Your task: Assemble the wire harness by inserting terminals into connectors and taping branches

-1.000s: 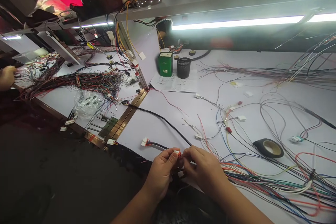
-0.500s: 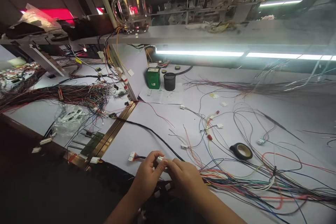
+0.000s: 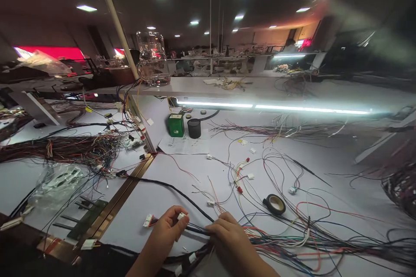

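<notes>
Left hand (image 3: 169,228) in a pinch on white connector (image 3: 181,215)

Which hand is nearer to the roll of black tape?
Right. The right hand is apart from the roll of black tape, to its left and closer to the wearer; the left hand, pinching a white connector, is farther left.

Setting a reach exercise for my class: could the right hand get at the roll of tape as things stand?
Likely yes: the roll of tape lies near the right hand, nothing tall between, though that hand seems busy with black cable.
</notes>
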A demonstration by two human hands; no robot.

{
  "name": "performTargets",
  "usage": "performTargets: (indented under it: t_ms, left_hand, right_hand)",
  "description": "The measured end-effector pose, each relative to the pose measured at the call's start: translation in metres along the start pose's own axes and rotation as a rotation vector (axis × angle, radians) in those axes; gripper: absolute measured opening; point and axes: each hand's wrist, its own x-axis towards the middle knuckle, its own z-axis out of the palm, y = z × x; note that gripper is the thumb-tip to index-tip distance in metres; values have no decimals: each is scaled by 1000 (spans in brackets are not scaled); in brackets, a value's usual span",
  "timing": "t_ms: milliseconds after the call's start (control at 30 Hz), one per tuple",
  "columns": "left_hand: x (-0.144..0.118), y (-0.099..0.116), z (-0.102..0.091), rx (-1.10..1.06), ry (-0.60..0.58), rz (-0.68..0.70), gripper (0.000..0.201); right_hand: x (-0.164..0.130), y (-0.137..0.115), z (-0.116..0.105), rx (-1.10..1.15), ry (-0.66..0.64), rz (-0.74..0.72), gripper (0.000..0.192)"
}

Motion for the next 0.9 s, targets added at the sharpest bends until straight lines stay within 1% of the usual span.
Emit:
performTargets:
  t_ms: [67,133,167,233,300,367,433,500,567,667,767,833,900]
  left_hand:
    - [4,0,-1,100,41,46,42]
    - [9,-2,-3,249,94,114,41]
    - [12,-3,-4,323,108,148,40]
    - [16,-4,-7,437,100,185,38]
    - [18,-3,-9,498,84,165,37]
    - [19,2,-11,528,89,119,37]
    - [18,8,-12,549,77,102,40]
    - [18,13,-13,567,2,119,41]
    - [19,14,-16,554,-30,114,41]
    - [20,11,-19,537,-68,87,41]
    - [20,9,-21,522,-86,93,42]
    - [21,9,-21,526,-76,94,41]
    - [24,9,-22,545,-52,74,41]
  right_hand:
    - [0,1,-3,10,-8,41,18]
    - [-1,1,-5,6,-14,81,19]
    - [-2,1,-5,-4,-13,113,23]
    - [-4,0,-5,-33,-3,191,35]
    - [-6,0,-4,-63,-1,245,41]
    - [-8,0,-5,-88,-21,251,36]
    - [-10,-1,-8,-127,-43,252,30]
    - [-13,-2,-12,-182,-67,258,29]
    - [-15,1,-17,-208,-107,252,30]
    - [-19,9,-23,-156,-190,219,30]
    - [-22,19,-27,-92,-258,196,30]
    - [-24,24,-26,-79,-258,180,30]
    - [-26,28,-25,-81,-223,164,29]
